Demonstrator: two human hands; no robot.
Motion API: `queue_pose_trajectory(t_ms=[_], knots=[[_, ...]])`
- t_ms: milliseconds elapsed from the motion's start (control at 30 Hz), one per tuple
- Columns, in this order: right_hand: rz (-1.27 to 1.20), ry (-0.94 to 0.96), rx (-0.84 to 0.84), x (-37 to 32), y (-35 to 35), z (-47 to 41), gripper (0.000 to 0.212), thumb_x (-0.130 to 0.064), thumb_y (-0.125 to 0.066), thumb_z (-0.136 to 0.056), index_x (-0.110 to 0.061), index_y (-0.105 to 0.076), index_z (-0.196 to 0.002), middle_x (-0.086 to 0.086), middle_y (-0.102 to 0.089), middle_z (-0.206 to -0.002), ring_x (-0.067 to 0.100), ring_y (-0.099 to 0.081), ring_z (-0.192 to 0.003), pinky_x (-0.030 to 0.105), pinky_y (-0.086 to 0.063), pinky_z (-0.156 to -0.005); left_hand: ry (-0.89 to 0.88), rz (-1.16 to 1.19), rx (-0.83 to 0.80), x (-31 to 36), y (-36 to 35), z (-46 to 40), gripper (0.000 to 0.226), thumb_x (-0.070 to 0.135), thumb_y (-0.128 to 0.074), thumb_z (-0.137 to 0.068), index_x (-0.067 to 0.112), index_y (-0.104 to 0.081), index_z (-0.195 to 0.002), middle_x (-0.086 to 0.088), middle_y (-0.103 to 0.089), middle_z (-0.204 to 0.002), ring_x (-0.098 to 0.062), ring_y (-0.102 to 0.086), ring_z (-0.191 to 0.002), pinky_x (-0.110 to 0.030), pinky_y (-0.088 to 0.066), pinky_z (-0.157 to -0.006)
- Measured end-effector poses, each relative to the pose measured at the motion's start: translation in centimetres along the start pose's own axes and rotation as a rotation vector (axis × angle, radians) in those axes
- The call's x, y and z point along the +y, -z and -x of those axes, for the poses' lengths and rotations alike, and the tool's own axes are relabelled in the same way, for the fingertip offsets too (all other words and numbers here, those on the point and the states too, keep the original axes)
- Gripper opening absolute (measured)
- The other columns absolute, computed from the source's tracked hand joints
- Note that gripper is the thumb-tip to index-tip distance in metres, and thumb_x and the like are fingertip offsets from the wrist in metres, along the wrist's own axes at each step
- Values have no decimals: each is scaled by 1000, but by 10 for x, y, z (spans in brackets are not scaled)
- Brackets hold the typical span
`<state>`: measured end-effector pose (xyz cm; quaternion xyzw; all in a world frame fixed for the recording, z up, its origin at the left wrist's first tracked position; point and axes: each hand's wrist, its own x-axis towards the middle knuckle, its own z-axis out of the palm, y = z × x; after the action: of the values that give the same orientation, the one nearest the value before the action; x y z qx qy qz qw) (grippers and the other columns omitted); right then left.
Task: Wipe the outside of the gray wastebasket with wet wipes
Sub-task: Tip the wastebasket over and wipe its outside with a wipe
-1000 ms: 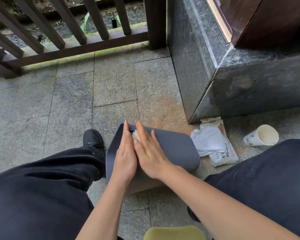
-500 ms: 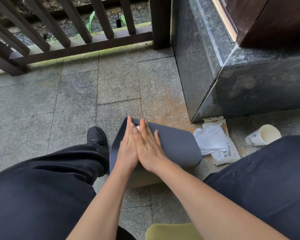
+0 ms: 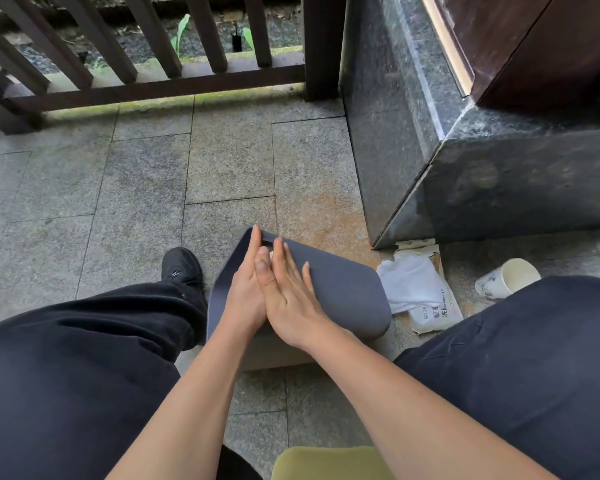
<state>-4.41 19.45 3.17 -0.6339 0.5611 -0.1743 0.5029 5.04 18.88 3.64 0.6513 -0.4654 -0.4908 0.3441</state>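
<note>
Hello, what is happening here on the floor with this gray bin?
A seated person is wiping the outside of a gray wastebasket, which lies on its side on the stone floor between their legs. The left hand and right hand lie flat side by side on its upper wall, and a bit of white wipe shows between the fingers. A wipes pack and a paper cup lie to the right.

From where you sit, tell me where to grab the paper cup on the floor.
Take the paper cup round its side wall, just behind the rim, coming from above with the right hand. It lies tipped over with its open mouth turned toward the camera, so the wall faces up and looks free. The right knee crowds its near side, so a low reach is probably awkward.
</note>
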Motion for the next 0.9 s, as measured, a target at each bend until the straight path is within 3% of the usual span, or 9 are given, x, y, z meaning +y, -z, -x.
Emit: queue_pose_trajectory(t_ms=[100,233,300,400,500,567,667,767,900], knots=[[-44,-78,41,7,13,-23,93,-82,6,-78,-29,7,-154,-14,6,-162,-10,16,-141,30,21,-114,29,19,71,1,-6,-3,61,56,-41,-92,47,-25,-150,46,-47,-120,25,-42,-112,-21,-33,-102],[110,-109,34,26,26,-44,79,-71,2,-87,-31,0,-155,-15,-2,-162,-2,6,-146,40,16,-117,57,-46,167,4,-12,-9,57,31,-38,-99,35,-23,-154,13,-34,-152,10,-30,-125,-12,-23,-98],[184,-132,37,41,32,-47,63,-58,-7,-98,-33,-7,-155,-17,-3,-162,1,4,-148,46,14,-118,72,-66,189,6,-9,-13,55,23,-36,-102,32,-23,-155,11,-29,-156,7,-28,-126,-14,-20,-100],[241,-189,30,72,39,-33,56,-48,-12,-101,-32,-6,-155,-17,-1,-162,3,5,-148,50,13,-117,110,-82,210,3,-2,-13,53,26,-34,-103,40,-25,-153,26,-36,-136,15,-37,-109,-11,-25,-89],[281,-286,92,115,54,-2,55,-41,-13,-103,-28,-7,-156,-14,-3,-163,6,2,-149,42,8,-117,101,-115,213,-1,0,-7,52,27,-34,-104,42,-27,-153,40,-39,-113,36,-38,-72,7,-25,-63],[297,-371,192,139,62,23,50,-33,-18,-105,-20,-21,-154,-7,-22,-160,15,-17,-148,41,-8,-118,106,-156,205,1,0,-6,52,26,-35,-104,42,-27,-152,43,-44,-96,36,-38,-65,7,-26,-58],[202,-557,438,152,58,51,21,-14,-34,-101,-9,-50,-113,13,-61,-116,36,-59,-106,41,-47,-87,127,-230,231,4,4,-5,53,25,-34,-103,40,-26,-153,14,-55,-128,15,-48,-91,-7,-31,-76],[54,-727,532,141,48,60,16,-6,-39,-98,-4,-53,-106,25,-59,-107,40,-56,-94,35,-39,-73,201,-279,356,-2,7,7,55,20,-33,-102,29,-23,-156,-11,-46,-148,-26,-48,-127,-28,-34,-97],[63,-720,421,131,47,64,28,-9,-35,-101,1,-56,-117,22,-59,-119,36,-55,-112,29,-36,-79,256,-290,422,-8,9,25,57,16,-32,-100,21,-21,-157,-14,-45,-149,-35,-44,-131,-36,-34,-102]])
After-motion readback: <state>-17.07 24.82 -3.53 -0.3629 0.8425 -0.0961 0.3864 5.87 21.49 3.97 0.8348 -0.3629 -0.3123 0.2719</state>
